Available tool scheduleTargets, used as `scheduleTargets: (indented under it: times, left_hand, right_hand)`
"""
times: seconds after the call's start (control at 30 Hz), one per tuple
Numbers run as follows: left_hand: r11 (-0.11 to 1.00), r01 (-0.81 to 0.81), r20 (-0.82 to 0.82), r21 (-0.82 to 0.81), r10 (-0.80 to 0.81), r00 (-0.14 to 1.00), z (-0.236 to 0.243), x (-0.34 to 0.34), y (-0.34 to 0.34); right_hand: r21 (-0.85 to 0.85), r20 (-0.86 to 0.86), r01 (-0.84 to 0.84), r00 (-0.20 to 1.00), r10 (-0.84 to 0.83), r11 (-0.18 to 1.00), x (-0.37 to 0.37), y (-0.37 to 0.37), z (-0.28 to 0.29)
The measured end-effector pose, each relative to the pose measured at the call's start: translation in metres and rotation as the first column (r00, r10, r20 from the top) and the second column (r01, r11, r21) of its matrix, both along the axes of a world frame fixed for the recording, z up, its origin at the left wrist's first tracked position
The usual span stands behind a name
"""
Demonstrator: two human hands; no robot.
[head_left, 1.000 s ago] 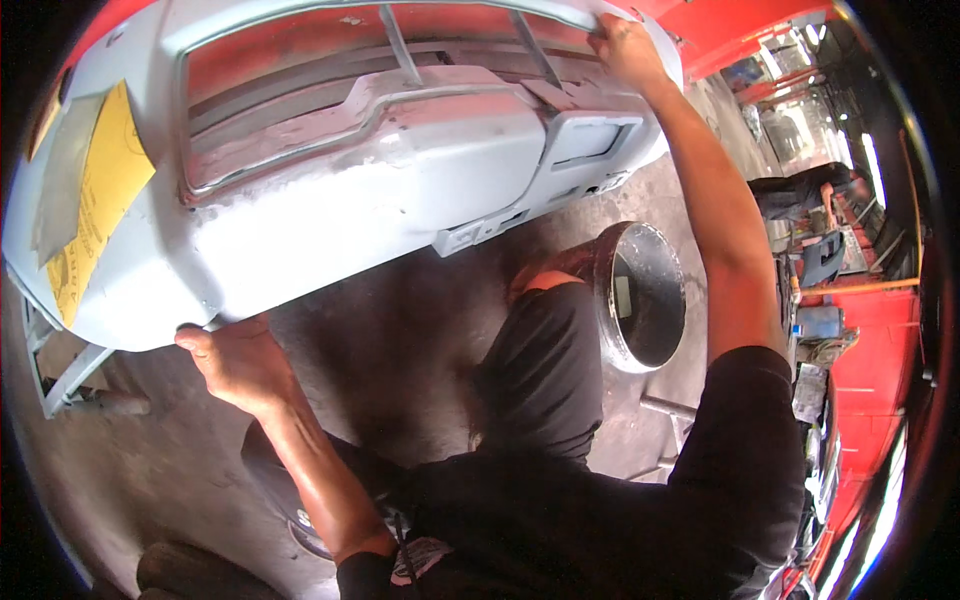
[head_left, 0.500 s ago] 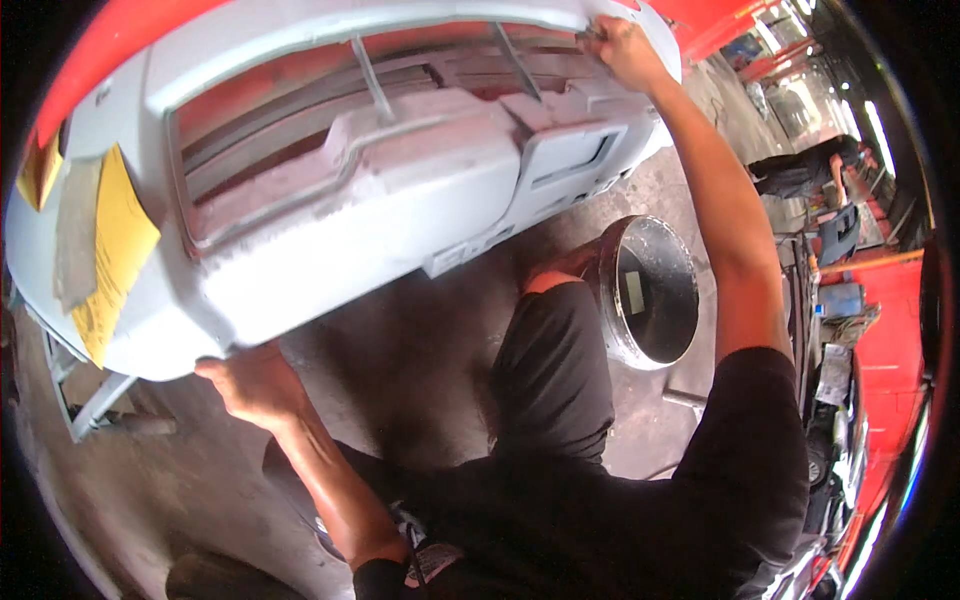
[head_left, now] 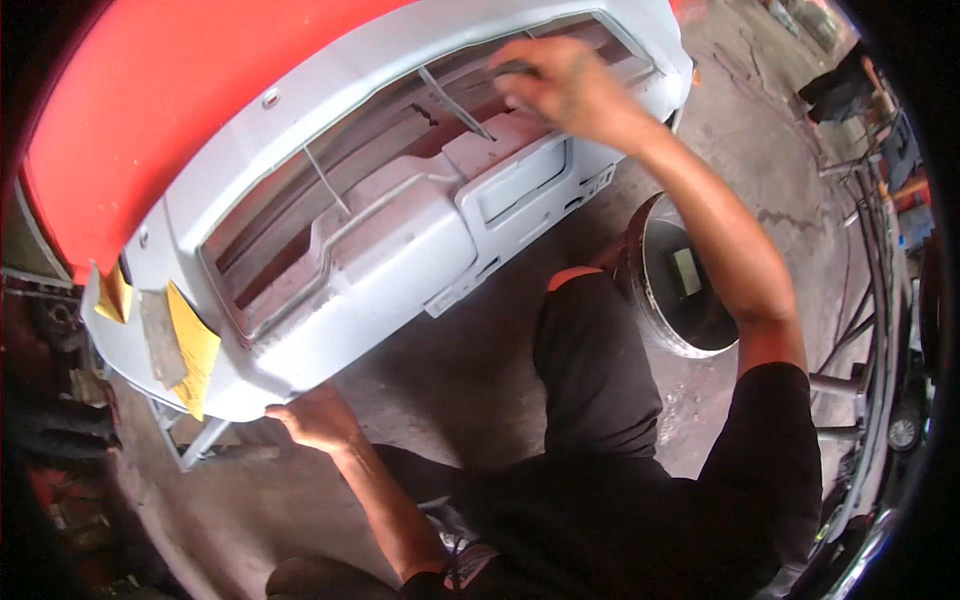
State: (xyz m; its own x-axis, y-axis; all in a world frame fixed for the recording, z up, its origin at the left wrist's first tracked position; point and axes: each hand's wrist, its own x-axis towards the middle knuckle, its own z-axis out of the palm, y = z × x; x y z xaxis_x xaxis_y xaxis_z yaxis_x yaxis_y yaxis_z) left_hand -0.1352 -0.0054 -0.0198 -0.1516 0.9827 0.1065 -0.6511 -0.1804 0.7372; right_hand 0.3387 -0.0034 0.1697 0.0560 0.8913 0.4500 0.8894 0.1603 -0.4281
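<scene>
A grey primer-coloured car bumper (head_left: 390, 240) with a wide grille opening fills the upper left. Its lower left edge is gripped by my left hand (head_left: 318, 420), the thumb out along the rim. Over the right part of the grille opening is my right hand (head_left: 580, 95), fingers closed round a small dark piece (head_left: 517, 69). That piece is mostly hidden, so I cannot tell its kind. Whether it touches the bumper is unclear. Yellow sheets (head_left: 195, 345) and a grey strip (head_left: 162, 338) hang on the bumper's left end.
Behind the bumper lies a red panel (head_left: 200, 110). Under its left end is a metal stand (head_left: 203, 443). A round drum (head_left: 650, 300), open end showing, is beside my right knee. Another person (head_left: 840, 85) is at the far right, near metal frames and clutter.
My right hand has moved left, from the bumper's upper right rim to over the grille opening. The view has shifted, and my left hand still holds the lower edge.
</scene>
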Motion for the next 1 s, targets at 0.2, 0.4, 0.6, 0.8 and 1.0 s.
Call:
scheduleTargets:
  times: [0.2, 0.4, 0.6, 0.8, 1.0]
  left_hand:
    - [0.986, 0.164, 0.012, 0.034, -0.164, 0.986, 0.015, 0.002, -0.007]
    - [0.988, 0.14, -0.002, 0.068, -0.14, 0.99, 0.024, 0.014, -0.004]
    - [0.992, 0.128, -0.003, 0.023, -0.128, 0.992, 0.032, 0.011, -0.008]
    - [0.986, 0.167, -0.014, -0.013, -0.167, 0.986, 0.021, 0.009, -0.008]
    - [0.989, 0.138, -0.01, -0.059, -0.138, 0.99, 0.031, 0.012, -0.014]
  right_hand:
    - [-0.421, -0.002, -0.13, 0.99, 0.142, 0.898, -0.019, 0.066, -0.012]
    - [-0.139, -0.104, -0.249, 0.966, 0.236, 0.958, 0.004, 0.042, -0.023]
    - [-0.234, -0.072, -0.261, 0.965, 0.251, 0.937, -0.005, 0.043, -0.012]
    - [-0.202, 0.044, -0.185, 0.979, 0.198, 0.962, -0.006, 0.045, -0.021]
    - [0.252, 0.027, -0.167, 0.986, 0.166, 0.953, -0.032, 0.035, -0.02]
